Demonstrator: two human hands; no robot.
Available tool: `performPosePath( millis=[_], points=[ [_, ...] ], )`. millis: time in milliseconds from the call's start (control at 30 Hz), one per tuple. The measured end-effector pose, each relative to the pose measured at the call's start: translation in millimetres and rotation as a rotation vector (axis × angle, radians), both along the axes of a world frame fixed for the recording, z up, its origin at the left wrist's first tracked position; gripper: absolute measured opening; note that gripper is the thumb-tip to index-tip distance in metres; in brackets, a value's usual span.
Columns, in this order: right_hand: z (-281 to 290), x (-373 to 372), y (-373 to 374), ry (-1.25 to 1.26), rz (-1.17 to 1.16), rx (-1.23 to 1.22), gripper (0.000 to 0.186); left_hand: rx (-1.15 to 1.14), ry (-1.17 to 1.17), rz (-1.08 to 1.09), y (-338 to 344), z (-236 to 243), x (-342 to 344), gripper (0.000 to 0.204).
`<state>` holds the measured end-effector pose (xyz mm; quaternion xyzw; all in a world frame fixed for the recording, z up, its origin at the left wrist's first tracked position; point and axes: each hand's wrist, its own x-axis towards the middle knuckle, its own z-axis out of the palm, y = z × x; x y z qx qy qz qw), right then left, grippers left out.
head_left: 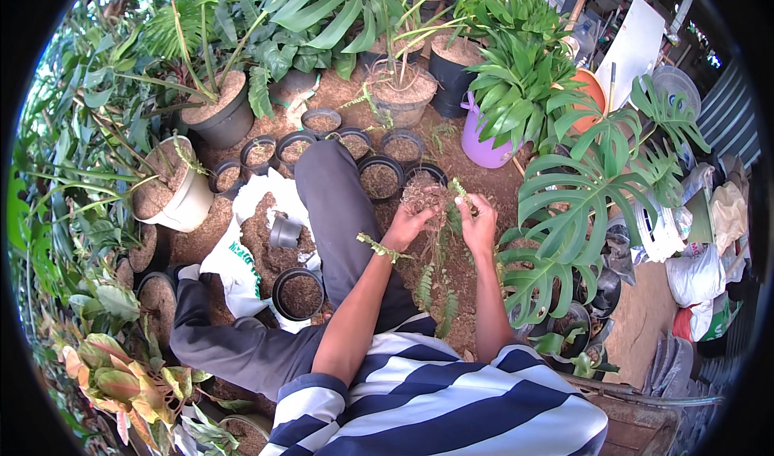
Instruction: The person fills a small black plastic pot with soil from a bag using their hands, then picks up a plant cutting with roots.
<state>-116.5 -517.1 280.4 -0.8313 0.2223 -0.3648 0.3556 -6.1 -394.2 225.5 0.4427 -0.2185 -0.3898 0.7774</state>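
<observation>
My left hand is closed on a brown root clump of a fern, with loose roots sticking out. Beside it, my right hand pinches a small green fern frond between thumb and fingers. More fern fronds hang down between my forearms. Another frond lies across my left wrist. Just beyond the root clump stands a black pot, partly covered by it. At my left knee, a soil-filled black pot rests by a white sack with soil and a small grey pot on it.
Several small black pots of soil stand in rows past my knee. Larger potted plants ring the ground, among them a white pot at left and a purple pot ahead. Big split leaves reach in close on my right.
</observation>
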Motion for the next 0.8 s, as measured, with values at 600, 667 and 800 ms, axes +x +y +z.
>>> performPosePath(
  millis=[600, 667, 800],
  points=[
    [0.8, 8.4, 11.1, 0.119, 0.207, 0.255, 0.029, 0.107, 0.017, 0.168, 8.0, 9.8, 4.4, 0.052],
    [-1.3, 8.0, 10.4, 0.094, 0.207, 0.247, 0.029, 0.108, 0.016, 0.152, 8.9, 9.4, 3.9, 0.051],
    [-5.4, 7.2, 6.1, 0.062, 0.197, 0.311, 0.028, 0.109, 0.019, 0.131, 8.4, 12.9, 2.6, 0.050]
  ],
)
